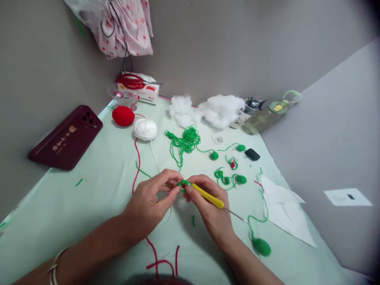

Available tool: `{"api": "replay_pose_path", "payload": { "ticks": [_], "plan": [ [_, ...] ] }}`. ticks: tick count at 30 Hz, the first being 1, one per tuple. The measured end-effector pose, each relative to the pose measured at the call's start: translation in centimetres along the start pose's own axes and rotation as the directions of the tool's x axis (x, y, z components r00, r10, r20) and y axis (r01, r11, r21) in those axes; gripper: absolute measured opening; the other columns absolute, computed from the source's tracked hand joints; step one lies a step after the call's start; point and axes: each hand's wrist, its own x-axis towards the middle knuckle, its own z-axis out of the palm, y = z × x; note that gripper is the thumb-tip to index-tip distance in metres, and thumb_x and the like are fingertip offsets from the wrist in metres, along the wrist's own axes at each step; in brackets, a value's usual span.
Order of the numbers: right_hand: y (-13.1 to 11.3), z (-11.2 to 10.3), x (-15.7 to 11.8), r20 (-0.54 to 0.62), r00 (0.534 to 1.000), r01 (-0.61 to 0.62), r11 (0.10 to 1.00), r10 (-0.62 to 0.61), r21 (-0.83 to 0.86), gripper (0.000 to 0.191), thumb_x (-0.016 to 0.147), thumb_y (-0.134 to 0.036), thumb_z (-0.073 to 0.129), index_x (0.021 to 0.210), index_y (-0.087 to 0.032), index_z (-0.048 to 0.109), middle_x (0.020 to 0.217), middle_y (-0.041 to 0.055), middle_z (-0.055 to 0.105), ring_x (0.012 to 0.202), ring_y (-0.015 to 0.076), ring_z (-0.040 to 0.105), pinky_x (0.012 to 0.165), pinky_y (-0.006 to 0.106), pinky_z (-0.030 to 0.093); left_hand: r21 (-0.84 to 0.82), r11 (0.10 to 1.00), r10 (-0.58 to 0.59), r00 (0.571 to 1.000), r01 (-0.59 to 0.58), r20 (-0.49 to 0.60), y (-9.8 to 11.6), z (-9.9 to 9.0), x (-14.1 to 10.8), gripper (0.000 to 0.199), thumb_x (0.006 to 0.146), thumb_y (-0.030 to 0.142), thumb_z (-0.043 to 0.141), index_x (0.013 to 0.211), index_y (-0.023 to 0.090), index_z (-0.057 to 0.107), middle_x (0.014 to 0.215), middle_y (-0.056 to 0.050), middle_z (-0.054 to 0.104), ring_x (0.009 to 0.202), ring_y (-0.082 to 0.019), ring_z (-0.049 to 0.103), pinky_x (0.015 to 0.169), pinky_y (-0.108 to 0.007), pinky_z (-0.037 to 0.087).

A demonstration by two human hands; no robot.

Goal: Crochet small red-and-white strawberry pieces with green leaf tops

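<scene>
Near the middle of the view, my left hand (154, 196) pinches the left side of a small green crocheted piece (183, 183) with dark red at its centre. My right hand (209, 206) is closed at the piece's right side, and a crochet hook with a yellow handle (209, 196) lies across that hand. The hook's metal shaft points down to the right, away from the piece. Green yarn trails left of my left hand, and a red strand (137, 158) runs behind it.
Behind are a red yarn ball (123, 115), a white yarn ball (145, 130), tangled green yarn (190, 139) and white stuffing (221, 111). Small green crocheted pieces (241, 179) lie right, near white tissue (286, 209). A phone (67, 138) is at left, a bottle (264, 116) back right.
</scene>
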Motion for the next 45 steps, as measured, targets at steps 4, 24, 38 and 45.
{"api": "replay_pose_path", "payload": {
  "ticks": [4,24,38,45],
  "plan": [
    [0.1,-0.3,-0.2,0.003,0.999,0.032,0.999,-0.032,0.042,0.008,0.081,-0.028,0.083,0.087,-0.026,0.079,0.078,-0.0011,0.073,0.068,0.0113,0.065,0.063,0.021,0.051,-0.324,0.931,-0.134,0.984,0.165,0.116,0.1,-0.2,0.0,0.01,0.096,0.026,0.067,0.103,0.024,0.074,0.093,0.001,0.078,0.082,-0.014,0.076,0.082,-0.025,0.061],
    [-0.1,-1.0,-1.1,0.123,0.992,-0.042,0.965,0.011,0.259,0.012,0.082,-0.03,0.087,0.085,-0.024,0.077,0.078,-0.0037,0.072,0.069,0.0091,0.063,0.069,0.022,0.051,-0.341,0.93,-0.106,0.987,0.142,0.121,1.8,0.3,-1.3,0.004,0.094,0.022,0.071,0.09,0.022,0.071,0.09,0.002,0.073,0.09,-0.013,0.073,0.085,-0.024,0.058],
    [-0.6,-1.2,-5.0,0.052,0.989,0.119,0.96,-0.136,0.253,0.019,0.079,-0.023,0.089,0.078,-0.024,0.07,0.075,-0.0045,0.067,0.067,0.0094,0.061,0.063,0.022,0.047,-0.484,0.869,-0.115,0.993,0.1,-0.002,3.1,1.4,-4.8,0.015,0.085,0.021,0.083,0.079,0.019,0.07,0.078,0.003,0.073,0.078,-0.012,0.073,0.078,-0.022,0.061],
    [-1.0,-0.8,-5.9,0.026,0.981,0.183,0.961,-0.193,0.207,0.015,0.086,-0.03,0.083,0.083,-0.023,0.07,0.089,0.0001,0.071,0.081,0.0148,0.066,0.077,0.029,0.053,-0.475,0.878,-0.06,0.998,0.051,-0.004,3.8,1.6,-5.1,0.014,0.085,0.019,0.082,0.079,0.02,0.07,0.081,0.002,0.078,0.081,-0.014,0.075,0.08,-0.025,0.061]
  ]
}}
